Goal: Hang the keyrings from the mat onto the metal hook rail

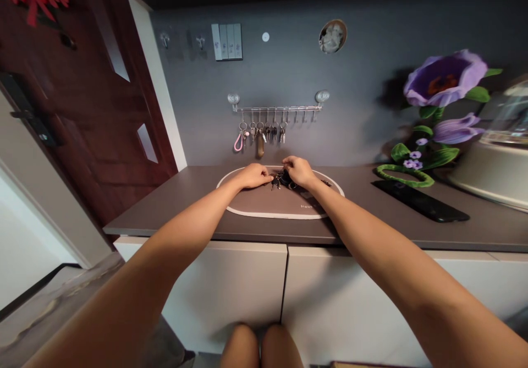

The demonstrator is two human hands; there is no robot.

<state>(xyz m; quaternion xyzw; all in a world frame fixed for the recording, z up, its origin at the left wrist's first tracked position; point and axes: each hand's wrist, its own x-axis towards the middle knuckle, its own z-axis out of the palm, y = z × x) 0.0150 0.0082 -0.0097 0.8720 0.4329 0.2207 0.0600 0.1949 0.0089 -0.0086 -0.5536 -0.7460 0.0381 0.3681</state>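
Observation:
A bunch of keys (276,181) with dark and metal parts lies on the brown oval mat (256,206), between my two hands. My left hand (254,175) reaches in from the left, its thumb and fingers pinched on the keys' edge. Over the bunch's right side is my right hand (299,171), fingers curled together; what is in its fingertips is too small to make out. Part of the bunch is hidden behind this hand, and another dark piece (326,183) shows just right of my wrist.
On the wall above, a clear hook rail (280,109) carries several hanging keys (260,131). A black phone (421,200) lies on the counter (165,208) at right, by purple fabric flowers (445,82) and a pale rounded object (490,170). A dark red door (107,109) stands left.

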